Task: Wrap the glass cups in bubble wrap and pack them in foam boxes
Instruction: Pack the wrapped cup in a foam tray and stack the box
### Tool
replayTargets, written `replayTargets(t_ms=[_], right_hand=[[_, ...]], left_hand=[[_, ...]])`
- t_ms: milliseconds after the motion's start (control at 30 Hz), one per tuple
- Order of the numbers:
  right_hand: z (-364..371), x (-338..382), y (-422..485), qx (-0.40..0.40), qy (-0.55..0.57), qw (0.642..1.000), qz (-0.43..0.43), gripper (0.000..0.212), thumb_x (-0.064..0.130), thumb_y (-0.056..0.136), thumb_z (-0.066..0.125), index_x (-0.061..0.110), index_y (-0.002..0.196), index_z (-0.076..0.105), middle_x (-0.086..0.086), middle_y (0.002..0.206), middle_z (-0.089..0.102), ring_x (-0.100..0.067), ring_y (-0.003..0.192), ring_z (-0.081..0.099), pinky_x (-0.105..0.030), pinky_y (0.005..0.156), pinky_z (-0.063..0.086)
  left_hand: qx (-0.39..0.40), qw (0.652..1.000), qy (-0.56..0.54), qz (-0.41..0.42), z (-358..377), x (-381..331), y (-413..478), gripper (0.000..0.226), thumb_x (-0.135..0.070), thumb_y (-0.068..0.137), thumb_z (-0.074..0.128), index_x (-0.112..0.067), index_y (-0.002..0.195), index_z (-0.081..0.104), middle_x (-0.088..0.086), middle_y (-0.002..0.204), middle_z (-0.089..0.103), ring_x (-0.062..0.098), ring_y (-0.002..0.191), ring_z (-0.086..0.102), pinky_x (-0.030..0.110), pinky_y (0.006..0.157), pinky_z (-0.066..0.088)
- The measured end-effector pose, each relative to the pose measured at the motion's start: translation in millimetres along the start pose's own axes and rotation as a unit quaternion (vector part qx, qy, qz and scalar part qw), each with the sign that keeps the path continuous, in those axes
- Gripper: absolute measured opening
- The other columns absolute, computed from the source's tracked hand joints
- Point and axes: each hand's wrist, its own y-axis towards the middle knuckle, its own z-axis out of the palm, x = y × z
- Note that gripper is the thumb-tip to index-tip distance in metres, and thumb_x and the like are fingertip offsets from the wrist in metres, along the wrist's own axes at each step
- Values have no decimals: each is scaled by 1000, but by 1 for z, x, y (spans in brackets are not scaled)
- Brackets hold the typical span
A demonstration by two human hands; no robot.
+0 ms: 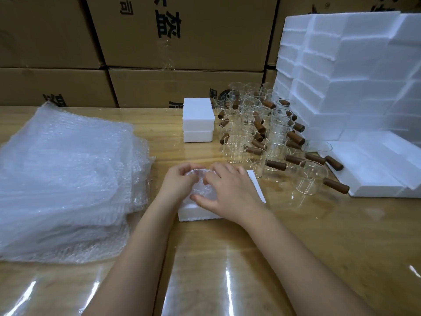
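Fingers of the left hand (177,182) curl over the top left of a bubble-wrapped cup (201,190). Those of the right hand (230,192) bend over its top right, with the thumb stretched along the near side, so both hands grip the bundle between them. That one wrapped cup is a cloudy, crinkled lump; the glass inside cannot be made out. It sits in one open foam box (196,214), white, near the middle of the wooden table (296,247), whose glossy top shows streaks of light.

Left of the hands lies one loose stack of bubble wrap sheets (63,179), clear and too many to count, its edges ragged and spilling toward the box.

Beyond the hands, what look like two closed white foam boxes (198,119) stand one on top of the other. Just to their right is a crowded cluster of glass cups (262,137), well over twenty. Each is a clear, straight-walled cylinder with a stubby brown wooden handle sticking out sideways. The nearest ones stand just beside the open box.

At the far right rises a tall pile of white foam pieces (341,76), stepped and uneven, with more lying flat at its foot.

Behind everything is a wall of brown cardboard cartons (57,42), at least five. They are printed with bold black Chinese characters that are turned sideways or cut off, so no whole word can be read.
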Motion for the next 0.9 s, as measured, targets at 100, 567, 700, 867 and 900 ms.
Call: replayTargets(t_ms=[100, 567, 700, 867, 900], right_hand=[[-2, 0, 1, -3, -1, 1000, -4, 51, 64, 82, 46, 21, 104, 65, 3, 116, 51, -19, 112, 45, -35, 93, 30], [-5, -1, 6, 30, -23, 999, 16, 58, 74, 77, 38, 30, 104, 65, 6, 130, 47, -19, 124, 36, -39, 96, 23], [-22, -5, 5, 73, 27, 997, -13, 57, 76, 74, 38, 35, 107, 61, 6, 144, 35, -18, 134, 26, -42, 106, 19], [-33, -7, 2, 112, -28, 993, -7, 68, 80, 74, 40, 36, 123, 55, 3, 151, 26, -20, 138, 22, -46, 109, 13], [-31, -5, 1, 111, -35, 993, -5, 69, 79, 75, 41, 34, 125, 55, 2, 151, 27, -20, 138, 22, -46, 109, 13]], left_hand=[[6, 1000, -9, 8, 1, -1, -1, 33, 7, 84, 51, -18, 89, 71, -1, 90, 70, 8, 84, 61, 18, 69, 47], [-8, 999, 33, -8, 13, -6, -3, 32, 3, 85, 48, -14, 99, 71, 0, 80, 66, 8, 64, 55, 11, 42, 40], [-17, 999, 28, -22, 15, -4, -1, 32, 5, 83, 49, -21, 83, 67, -7, 74, 64, 8, 69, 57, 17, 45, 42], [-28, 998, 51, 7, 17, -2, 1, 31, 3, 86, 49, -24, 84, 64, -12, 81, 62, 2, 74, 55, 18, 59, 41], [-24, 998, 54, 12, 16, -1, 1, 32, 3, 86, 49, -24, 86, 65, -12, 83, 63, 3, 76, 56, 18, 62, 42]])
